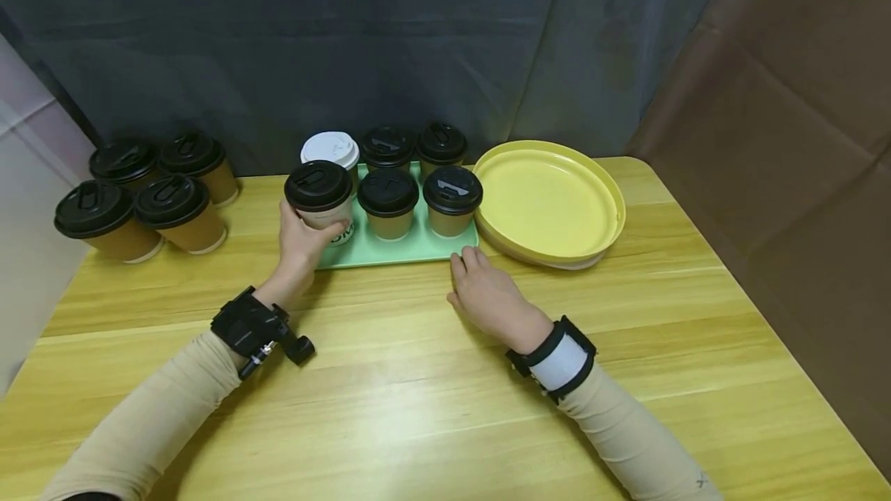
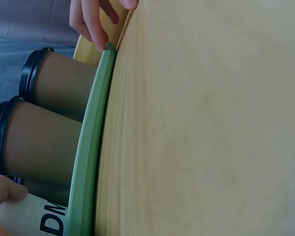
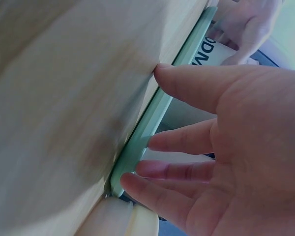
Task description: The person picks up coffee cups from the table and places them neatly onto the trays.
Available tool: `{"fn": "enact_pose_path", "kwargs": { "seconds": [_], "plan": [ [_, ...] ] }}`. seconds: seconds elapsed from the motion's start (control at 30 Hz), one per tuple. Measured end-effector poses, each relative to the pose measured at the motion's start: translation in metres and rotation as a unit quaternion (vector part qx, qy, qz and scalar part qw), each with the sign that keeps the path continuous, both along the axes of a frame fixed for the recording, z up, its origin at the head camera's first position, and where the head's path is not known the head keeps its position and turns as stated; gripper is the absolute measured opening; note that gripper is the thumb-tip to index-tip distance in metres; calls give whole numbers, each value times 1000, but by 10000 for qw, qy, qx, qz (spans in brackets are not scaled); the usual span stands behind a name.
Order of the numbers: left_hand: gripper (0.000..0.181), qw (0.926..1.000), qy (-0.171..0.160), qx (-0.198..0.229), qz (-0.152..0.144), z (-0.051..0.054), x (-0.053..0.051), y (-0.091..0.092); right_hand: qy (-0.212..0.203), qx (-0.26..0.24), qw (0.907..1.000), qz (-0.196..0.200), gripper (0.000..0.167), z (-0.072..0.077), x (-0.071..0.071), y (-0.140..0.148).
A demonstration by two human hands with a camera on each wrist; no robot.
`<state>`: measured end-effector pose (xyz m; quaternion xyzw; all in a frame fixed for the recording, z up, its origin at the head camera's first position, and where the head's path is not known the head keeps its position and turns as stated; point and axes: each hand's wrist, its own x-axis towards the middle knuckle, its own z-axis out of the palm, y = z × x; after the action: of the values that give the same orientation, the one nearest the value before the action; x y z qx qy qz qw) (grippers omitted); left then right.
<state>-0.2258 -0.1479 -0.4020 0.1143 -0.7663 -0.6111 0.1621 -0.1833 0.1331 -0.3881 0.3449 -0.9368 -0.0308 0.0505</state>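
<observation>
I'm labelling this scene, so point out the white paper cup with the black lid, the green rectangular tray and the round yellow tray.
White paper cup with black lid (image 1: 323, 218), head view: white side.
Green rectangular tray (image 1: 421, 248), head view: bare front strip.
Round yellow tray (image 1: 550, 201), head view: flat inside.

Left arm (image 1: 160, 412) reaches forward, left hand (image 1: 301, 244) curled in a grip; right arm (image 1: 636, 435) angles inward, right hand (image 1: 489, 296) extended, thumb (image 3: 187, 86) apart from fingers (image 3: 182, 140).
</observation>
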Motion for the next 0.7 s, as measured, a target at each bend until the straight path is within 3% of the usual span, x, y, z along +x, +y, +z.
{"fn": "enact_pose_path", "kwargs": {
  "seconds": [0.17, 0.27, 0.37, 0.43, 0.5, 0.6, 0.7],
  "plan": [
    [87, 9977, -495, -311, -333, 1, 5, -2, -24, -16, 10000, -53, 59, 0, 0, 2],
    [79, 9971, -635, -262, -328, 4, 10, -6, -3, 11, 10000, -30, 59, -1, 0, 1],
    [67, 9989, -447, 98, 53, 8, 17, -13, -51, 22, 10000, -5, 59, -1, 0, 0],
    [58, 9965, -36, 559, 627, 10, 21, -18, -82, 50, 10000, -9, 59, -1, 0, 0],
    [51, 9846, 655, 888, 1358, 11, 24, -26, -126, 70, 9999, -41, 59, -1, 0, -1],
    [53, 9486, 1713, 1058, 2441, 16, 28, -39, -123, 123, 9998, -57, 59, -1, 0, -1],
    [67, 9188, 2148, 859, 3198, 24, 33, -50, -93, 148, 9998, -57, 59, -2, 0, 0]
  ]
}}
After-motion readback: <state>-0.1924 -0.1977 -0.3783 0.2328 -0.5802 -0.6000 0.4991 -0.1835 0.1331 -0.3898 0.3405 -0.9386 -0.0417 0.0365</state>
